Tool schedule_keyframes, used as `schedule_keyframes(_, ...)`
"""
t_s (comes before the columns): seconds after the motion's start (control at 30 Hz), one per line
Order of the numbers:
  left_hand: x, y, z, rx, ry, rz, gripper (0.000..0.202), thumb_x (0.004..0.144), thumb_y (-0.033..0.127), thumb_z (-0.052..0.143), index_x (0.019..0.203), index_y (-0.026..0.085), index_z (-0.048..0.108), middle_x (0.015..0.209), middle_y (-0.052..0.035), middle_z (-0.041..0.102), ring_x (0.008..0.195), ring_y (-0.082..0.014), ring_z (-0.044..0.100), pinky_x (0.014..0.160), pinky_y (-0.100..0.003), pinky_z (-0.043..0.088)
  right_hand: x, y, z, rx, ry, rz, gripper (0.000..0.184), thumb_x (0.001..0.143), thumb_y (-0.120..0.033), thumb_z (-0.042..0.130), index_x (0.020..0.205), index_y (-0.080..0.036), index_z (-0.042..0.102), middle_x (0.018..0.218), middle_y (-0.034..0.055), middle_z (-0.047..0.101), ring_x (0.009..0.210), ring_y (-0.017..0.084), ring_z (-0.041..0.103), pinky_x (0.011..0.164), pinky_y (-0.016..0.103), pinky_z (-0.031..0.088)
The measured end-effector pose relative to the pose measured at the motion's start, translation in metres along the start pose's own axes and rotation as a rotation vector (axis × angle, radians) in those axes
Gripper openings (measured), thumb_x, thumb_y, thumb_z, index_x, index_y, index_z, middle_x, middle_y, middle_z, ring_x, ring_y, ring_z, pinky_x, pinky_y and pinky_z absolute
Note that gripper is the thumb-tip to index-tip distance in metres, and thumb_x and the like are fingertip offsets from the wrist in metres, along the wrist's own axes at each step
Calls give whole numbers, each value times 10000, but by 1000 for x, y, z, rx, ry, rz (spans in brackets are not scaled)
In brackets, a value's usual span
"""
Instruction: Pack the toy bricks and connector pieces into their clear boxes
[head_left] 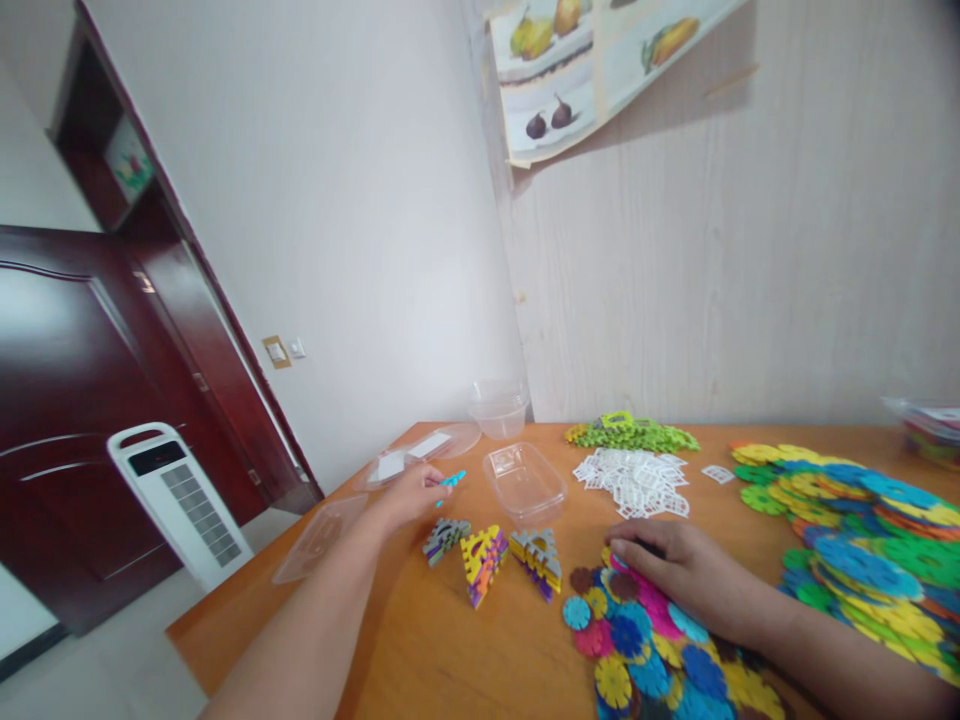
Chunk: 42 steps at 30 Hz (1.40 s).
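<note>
1. A person's two bare hands work over an orange-brown wooden table (pixel 420 650), seen from the person's own head height.
2. The left hand (pixel 412 493) reaches out over the table's left half, its fingertips closed in a pinch on a small light-blue toothed plastic piece (pixel 453 480).
3. That piece is just left of a clear rectangular plastic tub (pixel 525 487). Its visible long edge slants upward to the right, the free end pointing away from the fingers toward the tub. Another bit of blue shows beneath the fingers; the rest is hidden.
4. The right hand (pixel 679 568) lies palm down, fingers bent, on a heap of small multicoloured notched plastic discs (pixel 630 637). Whether it grips any of them, I cannot tell.
5. Between the hands stand three stacks of toothed triangular pieces: a mainly grey one on the left (pixel 444 537), a yellow, orange and purple one in the middle (pixel 484 560), and a grey, yellow and purple one on the right (pixel 538 556).
6. Beyond the right hand lies a pile of white openwork plastic pieces (pixel 634 482), with a green pile (pixel 637 436) behind it.
7. At the far right, large coloured notched discs (pixel 862 565) are heaped.
8. A clear round plastic bowl (pixel 500 410) stands behind the tub, near the wall; a clear plastic lid (pixel 319 540) lies flat left of the left forearm.
</note>
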<state>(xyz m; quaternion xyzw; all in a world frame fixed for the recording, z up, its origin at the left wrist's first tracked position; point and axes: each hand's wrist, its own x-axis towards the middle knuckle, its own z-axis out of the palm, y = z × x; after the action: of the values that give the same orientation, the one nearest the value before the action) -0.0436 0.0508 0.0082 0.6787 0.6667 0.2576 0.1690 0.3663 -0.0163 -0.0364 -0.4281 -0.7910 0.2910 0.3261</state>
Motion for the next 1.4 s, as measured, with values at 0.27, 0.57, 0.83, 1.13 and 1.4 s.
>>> schedule_keyframes(0.27, -64, 13, -17, -175, -126, -4, 332, 711, 409, 668, 917, 149, 650, 890, -69, 712, 831, -211, 649, 731, -297, 472, 1, 1, 0, 24, -15, -20, 402, 885, -509, 498, 958, -215, 762, 837, 39, 745, 804, 227, 664, 789, 323, 528)
schedule_keyframes(0.57, -77, 16, 6, -288, -212, 3, 367, 710, 343, 674, 1014, 171, 560, 917, -33, 682, 810, -171, 623, 696, -265, 449, 0, 0, -1, 53, 5, -21, 395, 857, -524, 528, 915, -215, 767, 792, 35, 737, 760, 217, 654, 750, 310, 526)
schedule_keyframes(0.83, -77, 28, 22, 55, 9, 16, 129, 666, 185, 590, 794, 176, 590, 718, 14, 599, 690, -142, 530, 593, -231, 344, 0, 1, -1, 40, -10, -14, 424, 875, -546, 498, 914, -216, 760, 814, 37, 732, 763, 216, 641, 760, 318, 514)
schedule_keyframes(1.13, -79, 21, 33, -96, 45, 2, 214, 683, 265, 630, 879, 182, 613, 837, -15, 669, 810, -185, 606, 695, -261, 441, -2, -5, -6, 73, -37, -11, 506, 930, -593, 399, 850, -183, 686, 817, 24, 675, 761, 186, 581, 704, 286, 473)
schedule_keyframes(1.4, -90, 43, 5, -443, 233, -228, 558, 636, 434, 758, 1118, 195, 611, 1313, -133, 597, 1197, -266, 561, 941, -345, 445, -3, -9, -11, 217, 46, 25, 591, 927, -648, 363, 924, -166, 704, 975, 63, 723, 961, 232, 645, 923, 366, 488)
